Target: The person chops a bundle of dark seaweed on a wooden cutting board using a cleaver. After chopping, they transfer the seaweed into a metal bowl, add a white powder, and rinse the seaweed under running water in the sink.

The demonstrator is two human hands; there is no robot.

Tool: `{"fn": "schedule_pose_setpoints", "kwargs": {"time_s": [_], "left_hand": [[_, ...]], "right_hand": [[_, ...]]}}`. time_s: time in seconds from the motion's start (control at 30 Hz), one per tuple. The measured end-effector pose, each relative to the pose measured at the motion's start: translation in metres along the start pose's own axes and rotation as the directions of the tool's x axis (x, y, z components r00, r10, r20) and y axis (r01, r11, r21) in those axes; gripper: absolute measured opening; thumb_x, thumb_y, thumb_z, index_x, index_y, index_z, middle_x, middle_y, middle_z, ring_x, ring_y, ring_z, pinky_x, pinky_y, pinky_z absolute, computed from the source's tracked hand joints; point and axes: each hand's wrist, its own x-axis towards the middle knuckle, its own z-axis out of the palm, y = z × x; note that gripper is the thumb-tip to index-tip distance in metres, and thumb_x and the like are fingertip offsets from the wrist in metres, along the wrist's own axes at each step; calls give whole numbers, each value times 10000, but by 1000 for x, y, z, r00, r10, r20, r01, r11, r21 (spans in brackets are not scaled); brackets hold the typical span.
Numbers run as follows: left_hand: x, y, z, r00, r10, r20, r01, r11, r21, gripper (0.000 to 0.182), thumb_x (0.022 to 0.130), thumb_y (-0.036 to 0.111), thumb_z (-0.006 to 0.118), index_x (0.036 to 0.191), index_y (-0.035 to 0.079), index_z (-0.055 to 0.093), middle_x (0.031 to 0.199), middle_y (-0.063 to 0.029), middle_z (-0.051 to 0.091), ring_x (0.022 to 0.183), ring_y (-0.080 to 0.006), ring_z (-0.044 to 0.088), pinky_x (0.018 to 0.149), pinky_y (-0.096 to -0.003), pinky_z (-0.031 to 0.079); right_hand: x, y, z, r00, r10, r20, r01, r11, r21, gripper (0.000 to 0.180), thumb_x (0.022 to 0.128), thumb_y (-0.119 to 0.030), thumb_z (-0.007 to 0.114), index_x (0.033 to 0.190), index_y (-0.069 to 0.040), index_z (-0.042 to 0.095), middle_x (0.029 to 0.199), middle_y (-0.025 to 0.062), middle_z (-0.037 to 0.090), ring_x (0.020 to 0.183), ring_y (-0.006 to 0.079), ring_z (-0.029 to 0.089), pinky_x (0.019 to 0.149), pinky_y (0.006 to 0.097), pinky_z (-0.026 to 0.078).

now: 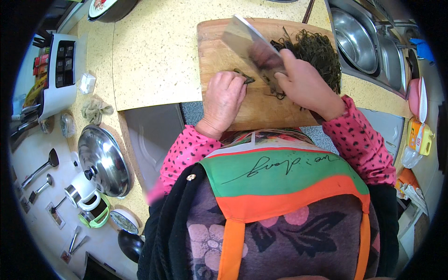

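A Chinese cleaver [241, 38] is in my right hand [304, 80], its broad blade tilted above the wooden cutting board [211, 45]. My left hand [224, 94] rests on the board with its fingers curled over a small bunch of dark green strips [247, 77], which look like shredded kelp. Most of that bunch is hidden under the fingers. A large tangled heap of the shredded kelp [318, 52] covers the board's right side, partly behind my right hand. A few short cut bits [279, 95] lie below the blade.
The board reaches the speckled counter's [157, 52] front edge. Right of it is a sink with a steel basin [355, 42]. A dark pot [113, 10] stands at the far left. Along the left counter are a cloth [96, 108], a steel lid [103, 161] and a white kettle [82, 192].
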Motion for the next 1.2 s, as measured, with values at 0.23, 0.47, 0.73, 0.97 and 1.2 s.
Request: {"fn": "schedule_pose_setpoints", "kwargs": {"time_s": [0.23, 0.47, 0.73, 0.97, 1.2], "left_hand": [[0, 0, 0, 992, -112, -61, 106, 990, -93, 208, 866, -10, 734, 1052, 53, 665, 959, -132, 654, 912, -349, 616, 809, -427, 504], [0, -2, 2, 992, -97, -75, 94, 994, -52, 135, 863, -5, 737, 976, 37, 675, 958, -129, 648, 908, -349, 606, 800, -437, 500], [1, -3, 4, 993, -107, -41, 107, 994, 3, 150, 865, 31, 731, 1000, 33, 666, 979, -141, 616, 922, -359, 589, 803, -456, 497], [1, -5, 2, 995, -84, -56, 82, 996, -39, 194, 850, 4, 706, 1040, 11, 670, 988, -153, 616, 918, -373, 583, 805, -466, 495], [-2, -4, -5, 996, -86, -14, 85, 995, -52, 213, 848, -29, 715, 1051, 29, 684, 1011, -146, 650, 950, -370, 603, 835, -457, 499]], "right_hand": [[-41, 5, -28, 958, 186, 218, -266, 861, 433, 300, 992, -100, 591, 1246, 13, 479, 817, 181, 580, 665, 257, 563, 601, 379, 484], [-69, -30, -29, 983, 49, 176, -54, 998, 26, 196, 993, -82, 552, 1143, -29, 436, 931, 307, 638, 869, 539, 632, 712, 585, 515], [-69, -25, -11, 964, -89, 249, 129, 980, -149, 190, 949, -47, 533, 1119, -17, 455, 920, 281, 659, 812, 493, 669, 673, 552, 539], [-19, -41, 16, 952, -237, 195, 270, 949, -165, 178, 913, 7, 552, 1039, -13, 428, 750, 264, 637, 708, 475, 668, 589, 546, 527], [-13, -26, 8, 988, -133, 78, 143, 977, -156, 165, 964, -38, 554, 1065, -24, 424, 713, 255, 636, 699, 478, 661, 592, 558, 514]]}}
